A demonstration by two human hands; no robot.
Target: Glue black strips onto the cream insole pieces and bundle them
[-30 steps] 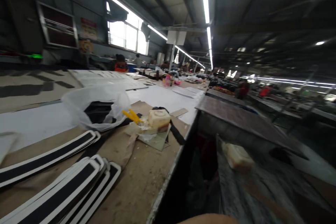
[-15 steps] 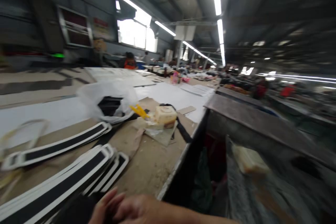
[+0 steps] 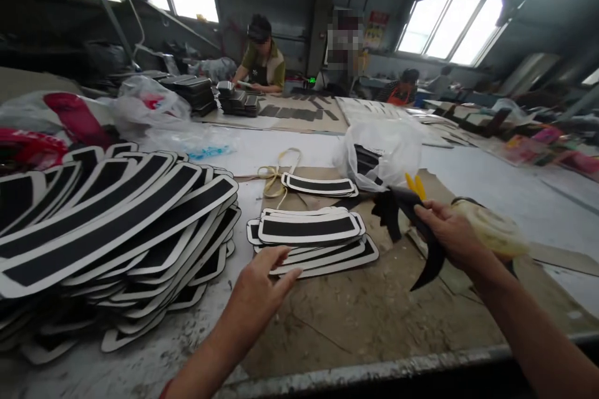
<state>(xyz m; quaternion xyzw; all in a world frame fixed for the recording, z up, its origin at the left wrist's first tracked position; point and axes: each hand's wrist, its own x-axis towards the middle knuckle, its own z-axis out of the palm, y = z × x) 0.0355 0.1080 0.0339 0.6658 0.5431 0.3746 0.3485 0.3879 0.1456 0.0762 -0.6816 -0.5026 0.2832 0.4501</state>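
My left hand (image 3: 262, 283) reaches over the brown board, thumb and fingers apart. Its fingertips are at the front left of a small stack of curved black pieces with white borders (image 3: 309, 229); whether they touch it I cannot tell. Pinched in my right hand (image 3: 452, 230) are several limp black strips (image 3: 431, 255), hanging over the board. Close behind that hand are a yellow clip-like thing (image 3: 415, 187) and a pale yellowish block (image 3: 491, 224). A shorter stack of bordered pieces (image 3: 321, 185) lies farther back, beside a tied yellowish band (image 3: 271, 181).
A large heap of bordered black pieces (image 3: 154, 230) covers the left of the table. A clear plastic bag (image 3: 388, 149) with black pieces inside stands behind the brown board (image 3: 337, 330). Across the table a person (image 3: 264, 62) works near dark stacks (image 3: 191, 93). The table's front edge (image 3: 397, 371) runs below.
The view has swung left from the aisle to the table. Both hands now show, the right one with black strips; earlier only one blurred hand was at the bottom edge.
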